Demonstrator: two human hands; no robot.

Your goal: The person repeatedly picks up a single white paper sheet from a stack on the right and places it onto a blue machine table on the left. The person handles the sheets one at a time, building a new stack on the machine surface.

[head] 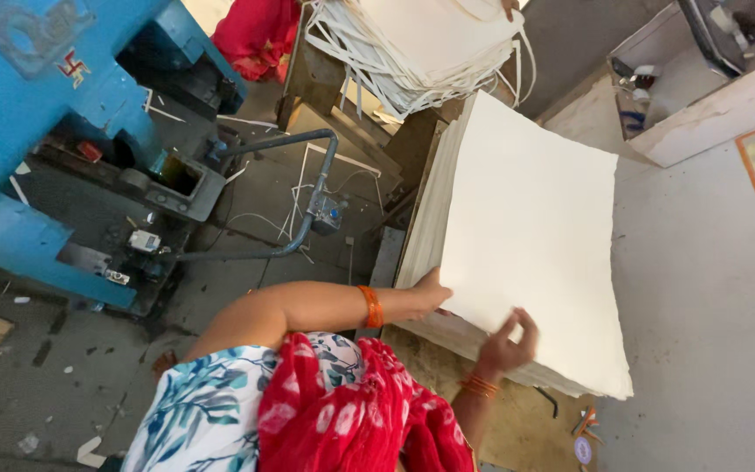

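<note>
place: small factory/workshop floor | evidence: blue heavy press machine (pixel 41 131) with grey conduit pipe (pixel 308 188) at its base | bare concrete floor (pixel 709 288), dusty, littered with offcut scraps (pixel 89 450) | tall stack of cream sheets (pixel 526 236) beside a pile of white finished pieces with loop handles (pixel 412 44) | loose wires near the machine

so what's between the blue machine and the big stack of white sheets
In the head view, a bent grey pipe crosses dark littered floor between the blue machine and the stack of white sheets.
</note>
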